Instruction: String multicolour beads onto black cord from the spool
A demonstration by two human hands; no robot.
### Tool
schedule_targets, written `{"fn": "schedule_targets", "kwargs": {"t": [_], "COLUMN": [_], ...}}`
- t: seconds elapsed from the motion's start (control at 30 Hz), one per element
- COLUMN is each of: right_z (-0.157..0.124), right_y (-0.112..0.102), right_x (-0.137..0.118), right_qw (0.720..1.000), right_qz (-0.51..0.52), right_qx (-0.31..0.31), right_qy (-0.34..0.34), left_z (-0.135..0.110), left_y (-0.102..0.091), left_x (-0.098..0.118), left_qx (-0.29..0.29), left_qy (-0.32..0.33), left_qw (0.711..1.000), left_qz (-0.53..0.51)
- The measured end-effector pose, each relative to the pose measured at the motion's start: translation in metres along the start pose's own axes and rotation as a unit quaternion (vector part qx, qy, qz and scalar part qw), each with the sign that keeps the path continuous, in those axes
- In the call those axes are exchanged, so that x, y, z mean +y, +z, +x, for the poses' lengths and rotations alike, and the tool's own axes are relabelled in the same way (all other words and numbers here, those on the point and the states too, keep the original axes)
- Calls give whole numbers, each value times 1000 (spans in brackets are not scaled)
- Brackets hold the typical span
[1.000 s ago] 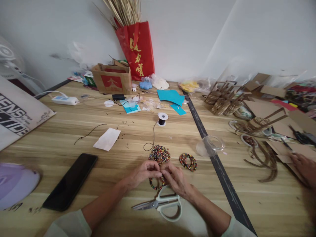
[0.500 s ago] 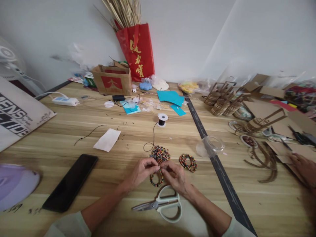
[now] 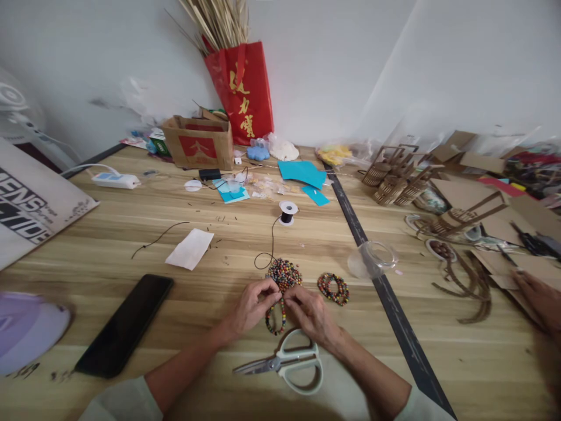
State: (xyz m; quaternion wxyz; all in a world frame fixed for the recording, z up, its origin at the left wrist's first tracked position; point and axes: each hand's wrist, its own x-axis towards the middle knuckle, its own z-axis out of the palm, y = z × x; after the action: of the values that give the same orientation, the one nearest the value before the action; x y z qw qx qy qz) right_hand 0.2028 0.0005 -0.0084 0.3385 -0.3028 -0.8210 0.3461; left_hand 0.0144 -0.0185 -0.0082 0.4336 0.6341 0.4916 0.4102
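Note:
My left hand (image 3: 254,305) and my right hand (image 3: 312,313) meet in front of me, each with thumb and forefinger pinched. Between them they grip the top of a beaded string (image 3: 276,332), whose loop of multicoloured beads hangs below the fingertips. The thin cord ends are too small to make out. Just beyond my fingers lies a heap of loose beads (image 3: 284,273). To the right is a coil of finished-looking beaded loops (image 3: 333,289). Scissors (image 3: 278,363) with pale green handles lie close below my hands, blades pointing left.
A spool of black cord (image 3: 288,213) stands behind the bead heap, its cord trailing forward. A phone (image 3: 126,324) and white paper (image 3: 190,248) lie left. A clear plastic cup (image 3: 372,260) lies right. Another person's hand (image 3: 537,295) holds a tool over cardboard at far right.
The bead loop has narrowed and hangs slightly lower and to the left. My fingertips have moved a little apart; both hands stay pinched.

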Motion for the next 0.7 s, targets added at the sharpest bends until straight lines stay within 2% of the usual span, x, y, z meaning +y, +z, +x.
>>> {"fn": "schedule_targets", "kwargs": {"t": [0.33,0.57,0.7], "right_z": [-1,-2,-3], "right_y": [-3,-1,1], "right_x": [0,3,7], "right_qw": [999,999,999], "right_qz": [-23,-14,-12], "right_qx": [-22,-12,-3], "right_qy": [-28,-28,-30], "left_z": [0,1,2], "left_y": [-3,-4,-5], "left_x": [5,9,4], "left_qx": [-20,-22,-35], "left_qy": [-12,-15,-33], "left_qw": [999,999,996], "left_qz": [-28,-47,-75]}}
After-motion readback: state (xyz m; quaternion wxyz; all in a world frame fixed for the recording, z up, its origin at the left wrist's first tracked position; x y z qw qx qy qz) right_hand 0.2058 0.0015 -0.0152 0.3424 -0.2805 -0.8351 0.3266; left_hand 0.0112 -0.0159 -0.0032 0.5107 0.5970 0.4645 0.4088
